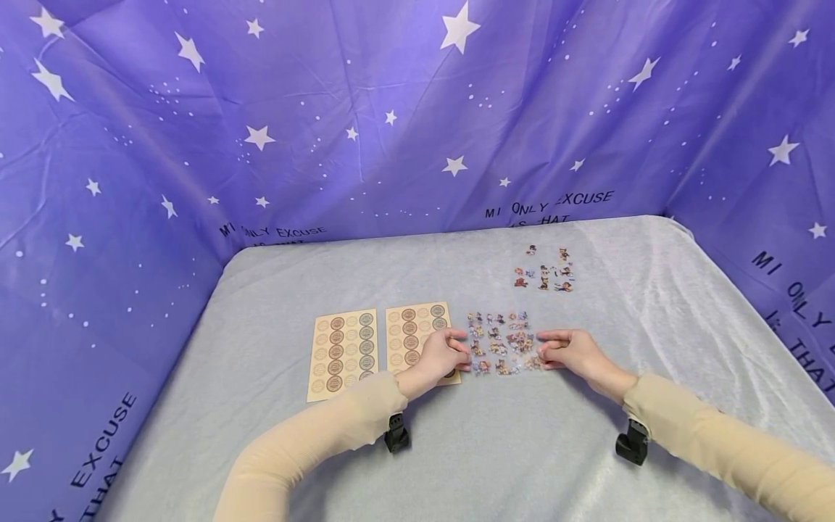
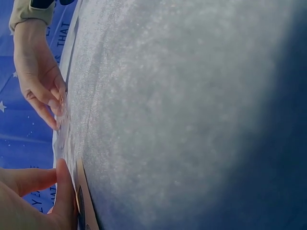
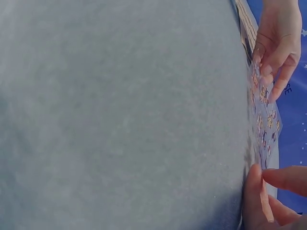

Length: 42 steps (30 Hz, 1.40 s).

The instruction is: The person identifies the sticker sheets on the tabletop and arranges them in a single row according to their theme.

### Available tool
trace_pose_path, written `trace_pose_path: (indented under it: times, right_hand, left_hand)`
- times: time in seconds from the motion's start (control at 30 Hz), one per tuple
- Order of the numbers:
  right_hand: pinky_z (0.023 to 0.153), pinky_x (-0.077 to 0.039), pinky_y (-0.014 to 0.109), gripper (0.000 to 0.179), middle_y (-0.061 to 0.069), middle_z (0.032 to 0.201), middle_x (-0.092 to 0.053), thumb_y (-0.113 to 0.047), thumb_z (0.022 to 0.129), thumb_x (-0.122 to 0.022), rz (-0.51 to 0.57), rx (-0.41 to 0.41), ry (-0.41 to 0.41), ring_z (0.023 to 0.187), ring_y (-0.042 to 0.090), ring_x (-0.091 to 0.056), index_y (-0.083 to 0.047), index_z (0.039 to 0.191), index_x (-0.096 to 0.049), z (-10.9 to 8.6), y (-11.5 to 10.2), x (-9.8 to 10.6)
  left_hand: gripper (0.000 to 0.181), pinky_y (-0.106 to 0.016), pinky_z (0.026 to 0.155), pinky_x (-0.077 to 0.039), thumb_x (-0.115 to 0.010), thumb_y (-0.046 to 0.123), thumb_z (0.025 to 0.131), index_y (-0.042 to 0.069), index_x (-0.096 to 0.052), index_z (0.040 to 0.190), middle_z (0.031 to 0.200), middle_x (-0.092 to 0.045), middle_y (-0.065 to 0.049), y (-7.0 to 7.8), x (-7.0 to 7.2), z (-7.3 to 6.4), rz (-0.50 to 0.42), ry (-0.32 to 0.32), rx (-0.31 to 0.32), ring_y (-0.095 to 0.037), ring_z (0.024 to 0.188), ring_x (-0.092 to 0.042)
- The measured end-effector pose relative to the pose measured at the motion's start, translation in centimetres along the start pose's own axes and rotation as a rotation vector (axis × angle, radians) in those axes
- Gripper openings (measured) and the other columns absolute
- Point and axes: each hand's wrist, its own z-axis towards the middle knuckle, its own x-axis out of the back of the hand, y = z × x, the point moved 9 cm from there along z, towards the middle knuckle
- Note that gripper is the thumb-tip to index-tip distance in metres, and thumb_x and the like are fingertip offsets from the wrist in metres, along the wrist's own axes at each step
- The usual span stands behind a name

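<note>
A clear sticker sheet [image 1: 499, 342] printed with small colourful figures stretches between my two hands. My left hand [image 1: 440, 357] pinches its left edge, close over the right-hand tan sheet of round stickers [image 1: 399, 341]. On the opposite edge, my right hand [image 1: 577, 357] pinches the sheet between thumb and fingers. From the right wrist, the clear sheet [image 3: 264, 112] shows side-on and tilted, with a shadow beside it on the cloth. The left wrist view catches my left thumb and finger [image 2: 64, 191] at the sheet's near end.
Another tan sheet of round stickers [image 1: 343, 355] lies at the left. Farther back on the right lies a second group of small figure stickers [image 1: 544, 272]. Grey cloth [image 1: 509, 449] covers the table, and purple star-printed curtains [image 1: 391, 87] stand around it.
</note>
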Motion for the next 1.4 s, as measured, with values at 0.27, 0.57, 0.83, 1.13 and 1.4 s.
trace_pose_path:
  times: [0.27, 0.57, 0.83, 1.13, 1.4]
  right_hand:
    - [0.063, -0.053, 0.026, 0.043, 0.017, 0.081, -0.064, 0.01, 0.079, -0.051, -0.143, 0.032, 0.012, 0.065, 0.01, -0.06, 0.024, 0.118, -0.037, -0.1, -0.3, 0.1]
    - [0.054, -0.051, 0.028, 0.039, 0.02, 0.082, -0.062, 0.002, 0.078, -0.058, -0.36, 0.11, 0.018, 0.061, 0.016, -0.057, 0.018, 0.112, -0.047, -0.8, -2.0, 1.1]
    - [0.061, -0.053, 0.029, 0.041, 0.025, 0.092, -0.059, 0.001, 0.08, -0.055, -0.325, 0.132, -0.019, 0.069, 0.02, -0.06, 0.016, 0.116, -0.044, -0.2, -2.6, 2.7]
    - [0.063, -0.053, 0.032, 0.041, 0.029, 0.096, -0.058, -0.001, 0.082, -0.054, -0.333, 0.154, 0.007, 0.072, 0.02, -0.06, 0.016, 0.117, -0.043, 0.3, -3.1, 3.8]
    - [0.062, -0.053, 0.034, 0.041, 0.029, 0.094, -0.059, -0.005, 0.084, -0.053, -0.363, 0.152, 0.027, 0.069, 0.024, -0.062, 0.015, 0.119, -0.043, 0.7, -3.3, 5.1]
  left_hand:
    - [0.039, -0.028, 0.053, -0.054, -0.056, -0.02, 0.07, -0.011, -0.052, 0.107, 0.064, -0.053, -0.005, 0.1, 0.1, 0.0, 0.033, 0.01, 0.0, -0.015, 0.054, -0.058]
    - [0.034, -0.03, 0.055, -0.054, -0.052, -0.01, 0.074, -0.009, -0.055, 0.108, 0.063, -0.052, -0.001, 1.8, 1.0, 0.0, 0.086, 0.013, -0.023, -0.023, 0.055, -0.06]
    - [0.033, -0.035, 0.065, -0.053, -0.051, -0.006, 0.078, -0.009, -0.054, 0.11, 0.069, -0.052, -0.001, 4.2, 0.6, -0.1, 0.133, -0.051, -0.067, -0.03, 0.068, -0.058]
    - [0.033, -0.033, 0.066, -0.053, -0.053, 0.0, 0.08, -0.006, -0.055, 0.112, 0.077, -0.058, -0.007, 4.7, 0.3, 2.1, 0.177, -0.057, -0.077, -0.039, 0.08, -0.059]
    - [0.034, -0.038, 0.069, -0.052, -0.055, 0.001, 0.08, -0.007, -0.054, 0.113, 0.073, -0.057, -0.004, 5.4, -0.2, 3.0, 0.162, -0.065, -0.071, -0.041, 0.083, -0.057]
